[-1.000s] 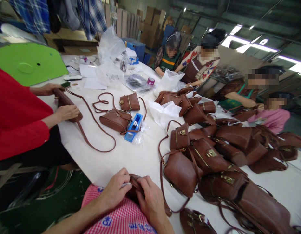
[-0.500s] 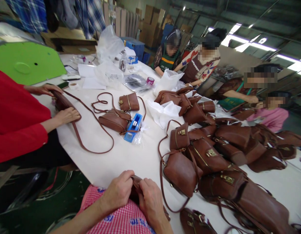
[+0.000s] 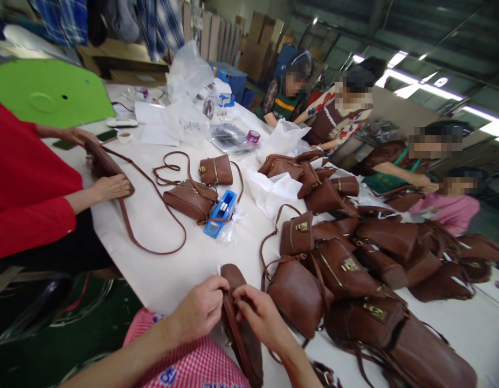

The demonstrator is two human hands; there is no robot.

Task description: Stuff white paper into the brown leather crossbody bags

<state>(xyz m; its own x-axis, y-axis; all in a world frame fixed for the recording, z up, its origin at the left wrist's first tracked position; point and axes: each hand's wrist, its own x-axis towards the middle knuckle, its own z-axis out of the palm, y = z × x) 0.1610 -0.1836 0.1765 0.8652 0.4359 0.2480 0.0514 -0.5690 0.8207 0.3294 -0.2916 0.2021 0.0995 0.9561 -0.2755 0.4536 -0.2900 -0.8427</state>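
Observation:
A small brown leather bag [image 3: 240,315] stands on edge at the near edge of the white table [image 3: 180,264], over my red-checked apron. My left hand [image 3: 201,310] pinches its left side, fingers closed on the leather. My right hand [image 3: 261,315] grips its right side and strap with curled fingers. Just right of my hands lies a heap of similar brown bags [image 3: 346,264] with gold clasps.
A person in a red top [image 3: 27,183] at the left handles another brown bag [image 3: 106,164] with a long strap. A blue tape dispenser [image 3: 220,213] and two bags [image 3: 201,186] lie mid-table. Plastic sheets, papers and other seated workers are farther back.
The bag has come up from my lap onto the table edge and now stands more upright between my hands. My hands have shifted up and right with it.

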